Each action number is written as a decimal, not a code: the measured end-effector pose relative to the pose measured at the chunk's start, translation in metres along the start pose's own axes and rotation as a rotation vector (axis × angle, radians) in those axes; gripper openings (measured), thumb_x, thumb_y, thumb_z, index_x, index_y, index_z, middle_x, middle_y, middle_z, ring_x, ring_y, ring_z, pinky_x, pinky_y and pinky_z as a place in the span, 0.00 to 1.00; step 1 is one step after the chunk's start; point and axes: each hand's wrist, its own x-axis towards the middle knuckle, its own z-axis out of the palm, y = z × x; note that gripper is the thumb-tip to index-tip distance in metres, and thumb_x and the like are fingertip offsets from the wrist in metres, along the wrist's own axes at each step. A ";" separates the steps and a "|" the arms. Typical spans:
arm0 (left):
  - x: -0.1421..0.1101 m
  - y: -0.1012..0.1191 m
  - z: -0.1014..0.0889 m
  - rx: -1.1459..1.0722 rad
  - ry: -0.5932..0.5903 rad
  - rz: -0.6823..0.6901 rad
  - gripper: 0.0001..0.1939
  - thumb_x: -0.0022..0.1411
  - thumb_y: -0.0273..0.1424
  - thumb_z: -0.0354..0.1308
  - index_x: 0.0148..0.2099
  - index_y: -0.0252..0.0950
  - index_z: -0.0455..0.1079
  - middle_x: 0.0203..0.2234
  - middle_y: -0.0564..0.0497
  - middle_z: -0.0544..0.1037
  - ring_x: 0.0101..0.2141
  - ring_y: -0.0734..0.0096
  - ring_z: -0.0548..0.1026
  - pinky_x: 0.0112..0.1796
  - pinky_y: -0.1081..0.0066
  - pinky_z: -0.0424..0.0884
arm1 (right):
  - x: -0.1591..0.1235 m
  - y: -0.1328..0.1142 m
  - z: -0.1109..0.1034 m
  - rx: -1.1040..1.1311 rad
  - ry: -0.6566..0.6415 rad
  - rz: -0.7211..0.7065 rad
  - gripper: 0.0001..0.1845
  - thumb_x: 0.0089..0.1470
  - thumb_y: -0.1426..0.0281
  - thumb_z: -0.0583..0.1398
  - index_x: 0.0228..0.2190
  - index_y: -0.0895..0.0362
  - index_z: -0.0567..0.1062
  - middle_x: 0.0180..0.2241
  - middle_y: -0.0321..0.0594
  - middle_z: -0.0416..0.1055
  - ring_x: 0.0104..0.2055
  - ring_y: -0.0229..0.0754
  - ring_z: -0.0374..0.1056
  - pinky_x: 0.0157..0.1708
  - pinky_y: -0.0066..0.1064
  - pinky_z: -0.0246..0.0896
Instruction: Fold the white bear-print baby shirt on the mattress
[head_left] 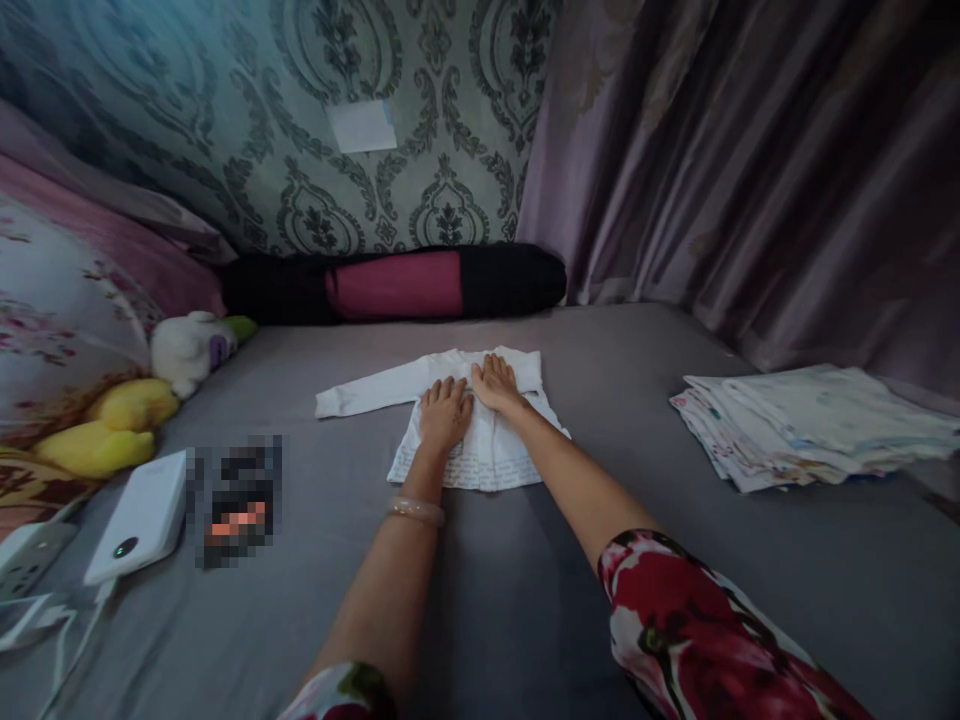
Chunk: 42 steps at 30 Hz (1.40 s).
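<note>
A small white long-sleeved garment [480, 455] lies spread on the grey bed sheet [525, 600], one sleeve stretched out to the left. My left hand [445, 412] rests flat on its middle with fingers stretched out. Beside it, my right hand [495, 383] lies flat on the upper part of the garment, fingers also extended. The two hands touch each other side by side. A bracelet [415, 511] sits on my left wrist.
A stack of folded light cloths [810, 425] lies at the right. A black and pink bolster [397, 283] lies against the patterned wall. Soft toys [142, 400], a white power bank [139, 515] and cables sit at the left; a curtain [750, 170] hangs at the right.
</note>
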 end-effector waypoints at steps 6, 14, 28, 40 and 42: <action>0.000 0.000 0.001 0.013 0.003 0.007 0.26 0.69 0.39 0.42 0.65 0.40 0.59 0.63 0.44 0.63 0.63 0.52 0.57 0.61 0.52 0.55 | -0.007 0.017 -0.006 -0.134 0.022 0.052 0.38 0.66 0.56 0.36 0.66 0.72 0.47 0.69 0.54 0.38 0.71 0.51 0.32 0.67 0.45 0.25; -0.001 -0.001 0.003 -0.009 0.023 0.013 0.25 0.69 0.39 0.43 0.65 0.39 0.61 0.62 0.43 0.64 0.63 0.51 0.58 0.61 0.51 0.54 | -0.005 0.045 -0.016 -0.234 0.035 0.068 0.37 0.65 0.58 0.38 0.65 0.72 0.48 0.69 0.54 0.40 0.70 0.52 0.33 0.66 0.47 0.24; -0.014 0.002 0.000 -0.029 -0.055 -0.077 0.27 0.67 0.37 0.48 0.65 0.34 0.58 0.63 0.38 0.62 0.63 0.48 0.57 0.60 0.50 0.54 | -0.006 0.058 -0.015 -0.253 0.146 0.054 0.36 0.65 0.60 0.41 0.64 0.72 0.51 0.68 0.55 0.45 0.70 0.54 0.36 0.65 0.47 0.34; -0.028 -0.004 0.009 -0.073 0.047 -0.050 0.25 0.65 0.37 0.50 0.60 0.29 0.63 0.61 0.35 0.64 0.63 0.48 0.59 0.60 0.54 0.56 | -0.007 0.072 -0.023 -0.243 0.138 0.077 0.37 0.65 0.58 0.41 0.64 0.72 0.51 0.67 0.58 0.46 0.68 0.54 0.41 0.65 0.46 0.32; -0.027 -0.006 0.009 -0.087 0.054 -0.040 0.24 0.64 0.37 0.50 0.59 0.30 0.64 0.60 0.36 0.65 0.62 0.49 0.60 0.60 0.53 0.57 | -0.007 0.073 -0.020 -0.258 0.150 0.073 0.37 0.64 0.58 0.41 0.64 0.73 0.51 0.67 0.58 0.46 0.68 0.55 0.42 0.65 0.45 0.33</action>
